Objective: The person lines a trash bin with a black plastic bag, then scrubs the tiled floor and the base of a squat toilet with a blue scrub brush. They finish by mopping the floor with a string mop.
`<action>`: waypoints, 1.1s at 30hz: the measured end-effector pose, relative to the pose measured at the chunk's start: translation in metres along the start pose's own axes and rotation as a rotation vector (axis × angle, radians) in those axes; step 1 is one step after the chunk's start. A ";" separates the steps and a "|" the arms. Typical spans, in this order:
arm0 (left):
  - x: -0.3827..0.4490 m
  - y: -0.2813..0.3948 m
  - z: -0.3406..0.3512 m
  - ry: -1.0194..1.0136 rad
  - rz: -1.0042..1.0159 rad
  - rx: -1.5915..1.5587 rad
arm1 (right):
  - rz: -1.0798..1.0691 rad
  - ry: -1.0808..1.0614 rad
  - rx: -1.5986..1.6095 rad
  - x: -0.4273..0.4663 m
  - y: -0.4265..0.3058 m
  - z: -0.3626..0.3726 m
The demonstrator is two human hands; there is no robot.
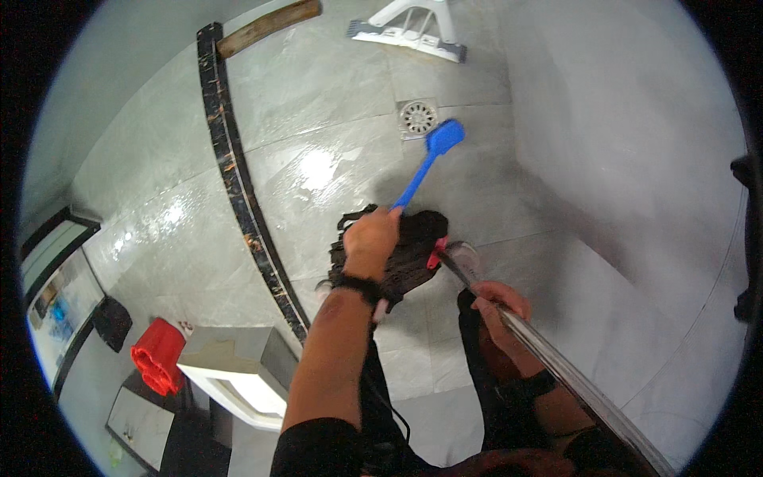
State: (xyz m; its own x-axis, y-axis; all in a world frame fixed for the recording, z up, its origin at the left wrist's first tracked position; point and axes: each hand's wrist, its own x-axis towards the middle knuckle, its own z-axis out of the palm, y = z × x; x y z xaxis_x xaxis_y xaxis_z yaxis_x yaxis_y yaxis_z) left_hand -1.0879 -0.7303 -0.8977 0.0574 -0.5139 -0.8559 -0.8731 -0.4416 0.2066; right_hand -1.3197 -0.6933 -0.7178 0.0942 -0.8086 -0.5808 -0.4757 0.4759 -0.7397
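Note:
My left hand (pixel 372 238) grips the end of a long-handled blue scrub brush (pixel 446 137), whose head lies over the edge of a metal floor drain (pixel 418 118). Under and beside this hand is a dark, stringy mop head (pixel 417 256) with a red connector (pixel 437 253). My right hand (pixel 503 307) is closed around the shiny metal mop pole (pixel 575 375), which slants down to the lower right. Part of the mop head is hidden behind my left hand and wrist. One of my shoes (pixel 464 257) shows beside the connector.
Wet grey tiles (pixel 316 167) reflect the light. A raised black marble-patterned threshold (pixel 238 185) crosses the floor on the left, meeting a wooden strip (pixel 271 27). A white plastic frame with grey feet (pixel 411 36) stands ahead. At lower left are a red bucket (pixel 156 352) and a white-framed cabinet (pixel 229 369).

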 end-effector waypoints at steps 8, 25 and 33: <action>-0.070 -0.040 0.013 -0.085 0.127 0.223 | 0.032 -0.029 0.040 -0.002 0.011 -0.019; 0.057 0.115 -0.036 0.168 -0.077 -0.070 | 0.089 -0.042 0.134 0.008 0.024 -0.032; -0.017 0.094 0.033 -0.037 0.111 0.125 | 0.049 -0.054 0.132 0.013 0.026 -0.040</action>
State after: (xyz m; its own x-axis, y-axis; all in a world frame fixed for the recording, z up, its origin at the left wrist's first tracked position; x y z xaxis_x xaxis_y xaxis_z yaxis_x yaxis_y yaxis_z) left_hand -1.1872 -0.7389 -0.8792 -0.0586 -0.5257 -0.8487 -0.9265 -0.2880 0.2424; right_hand -1.3654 -0.7048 -0.7311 0.1222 -0.7654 -0.6318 -0.3621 0.5583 -0.7464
